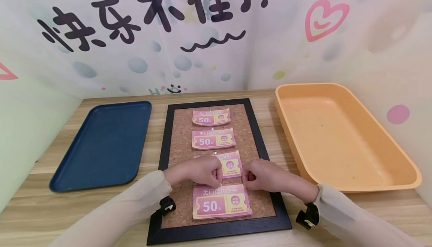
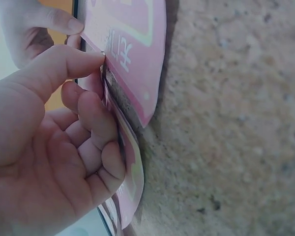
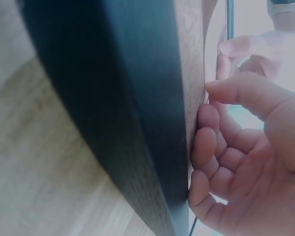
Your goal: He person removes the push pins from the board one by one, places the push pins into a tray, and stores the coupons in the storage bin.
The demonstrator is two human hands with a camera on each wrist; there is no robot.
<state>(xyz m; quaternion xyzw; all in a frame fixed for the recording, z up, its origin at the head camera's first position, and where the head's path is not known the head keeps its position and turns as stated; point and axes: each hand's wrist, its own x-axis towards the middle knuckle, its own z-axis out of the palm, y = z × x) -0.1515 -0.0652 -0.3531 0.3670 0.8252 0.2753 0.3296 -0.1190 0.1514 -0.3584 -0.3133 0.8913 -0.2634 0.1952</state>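
Four pink-and-yellow paper coupons marked 50 lie in a column on a cork board (image 1: 182,142) with a black frame. My left hand (image 1: 204,170) is at the top edge of the nearest coupon (image 1: 210,205), its thumb and forefinger pinching a small shiny pushpin (image 2: 103,54). At that coupon's upper right corner, my right hand (image 1: 263,174) pinches the paper edge between thumb and forefinger. The other fingers of both hands are curled. Behind my left hand, the third coupon (image 1: 231,166) is partly covered. Pins show at the tops of the upper coupon (image 1: 214,141) and the others.
On the left of the wooden table (image 1: 37,198) lies a blue tray (image 1: 104,142). A deep orange tray (image 1: 332,134) stands to the right, its near left corner close to my right forearm. A printed cloth (image 1: 202,63) hangs behind the table.
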